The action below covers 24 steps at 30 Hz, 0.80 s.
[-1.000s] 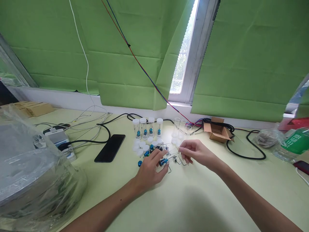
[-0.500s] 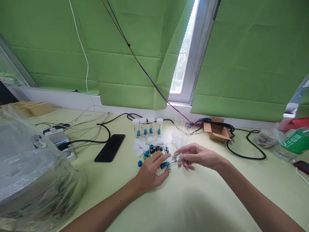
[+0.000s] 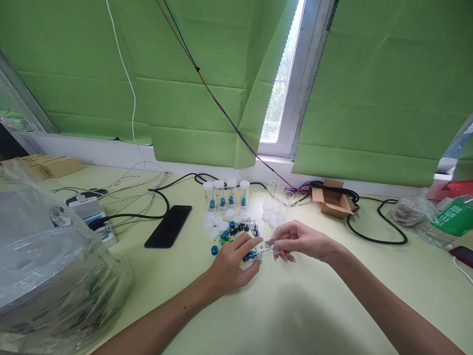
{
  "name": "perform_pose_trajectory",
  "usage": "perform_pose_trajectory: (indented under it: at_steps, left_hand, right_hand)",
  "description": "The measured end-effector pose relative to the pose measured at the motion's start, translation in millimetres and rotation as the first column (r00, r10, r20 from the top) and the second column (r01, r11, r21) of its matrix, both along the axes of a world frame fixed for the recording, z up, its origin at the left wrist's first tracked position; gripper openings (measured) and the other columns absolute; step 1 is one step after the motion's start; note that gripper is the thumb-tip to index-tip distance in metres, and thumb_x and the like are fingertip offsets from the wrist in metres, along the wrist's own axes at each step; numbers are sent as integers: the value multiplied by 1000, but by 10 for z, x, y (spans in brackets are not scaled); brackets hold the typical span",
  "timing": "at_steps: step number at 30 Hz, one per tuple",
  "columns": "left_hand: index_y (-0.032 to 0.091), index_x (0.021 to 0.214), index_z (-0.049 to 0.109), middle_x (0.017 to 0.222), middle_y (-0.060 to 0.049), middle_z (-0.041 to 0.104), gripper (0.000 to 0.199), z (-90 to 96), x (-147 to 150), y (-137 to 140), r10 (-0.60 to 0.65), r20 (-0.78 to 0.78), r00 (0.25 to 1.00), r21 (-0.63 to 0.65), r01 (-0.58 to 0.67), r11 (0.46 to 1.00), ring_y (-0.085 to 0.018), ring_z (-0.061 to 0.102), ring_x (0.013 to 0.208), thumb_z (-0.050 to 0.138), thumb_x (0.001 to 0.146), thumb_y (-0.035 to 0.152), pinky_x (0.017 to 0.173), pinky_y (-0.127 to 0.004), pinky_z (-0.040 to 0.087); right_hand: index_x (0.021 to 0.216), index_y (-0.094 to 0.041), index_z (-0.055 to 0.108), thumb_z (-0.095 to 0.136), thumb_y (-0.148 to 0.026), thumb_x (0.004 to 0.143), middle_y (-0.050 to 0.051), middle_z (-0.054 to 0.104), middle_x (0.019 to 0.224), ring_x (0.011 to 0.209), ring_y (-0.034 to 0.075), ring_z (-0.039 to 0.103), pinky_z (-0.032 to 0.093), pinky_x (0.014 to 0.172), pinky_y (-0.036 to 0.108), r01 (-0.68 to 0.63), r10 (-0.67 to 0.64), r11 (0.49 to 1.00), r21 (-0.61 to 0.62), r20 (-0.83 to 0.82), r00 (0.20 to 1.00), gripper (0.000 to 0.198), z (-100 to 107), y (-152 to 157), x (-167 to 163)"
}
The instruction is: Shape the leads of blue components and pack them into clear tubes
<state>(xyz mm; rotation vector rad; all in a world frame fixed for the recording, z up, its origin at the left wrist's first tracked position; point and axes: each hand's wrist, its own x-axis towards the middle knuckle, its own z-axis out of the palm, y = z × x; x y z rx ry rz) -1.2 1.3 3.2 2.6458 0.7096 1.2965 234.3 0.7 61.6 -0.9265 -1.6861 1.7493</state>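
My left hand (image 3: 233, 264) is closed around a clear plastic tube (image 3: 258, 256), lying nearly level above the table. Inside the tube, close to my left fingers, sits a blue part (image 3: 250, 256) with thin metal rods running toward the right. My right hand (image 3: 301, 241) pinches the thin metal rods (image 3: 266, 248) near the tube's right end; its fingertips partly hide them. Just behind my left hand lies a pile of small blue, green and black parts (image 3: 244, 227) with metal pins. A loose blue round piece (image 3: 214, 250) rests left of the pile.
Several white-capped tubes (image 3: 231, 195) holding blue parts stand behind white caps (image 3: 214, 232). Uncapped clear tubes (image 3: 271, 197) stand farther right. A phone (image 3: 168, 227), a power strip (image 3: 107, 231) and a plastic-wrapped object (image 3: 55, 266) lie left. An open cardboard box (image 3: 334, 201) and cables are at the back right.
My right hand has shifted slightly left, closer to the tube. The blue part has slid a little left, toward my left palm. My left hand has hardly moved.
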Motion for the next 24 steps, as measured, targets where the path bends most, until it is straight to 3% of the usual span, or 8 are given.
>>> perform_pose_trajectory:
  at_steps: [24]
  left_hand:
    - [20,122,53,87,-5,59,40,-4,2,6,3,-45,999,-22,-4,1000,-15,57,71,57,83,17,60,-25,47]
  right_hand:
    - [80,-11,68,75,-43,77,7,72,71,52,10,58,42,48,22,-10,12,996,-91,25,1000,33,-37,16,35]
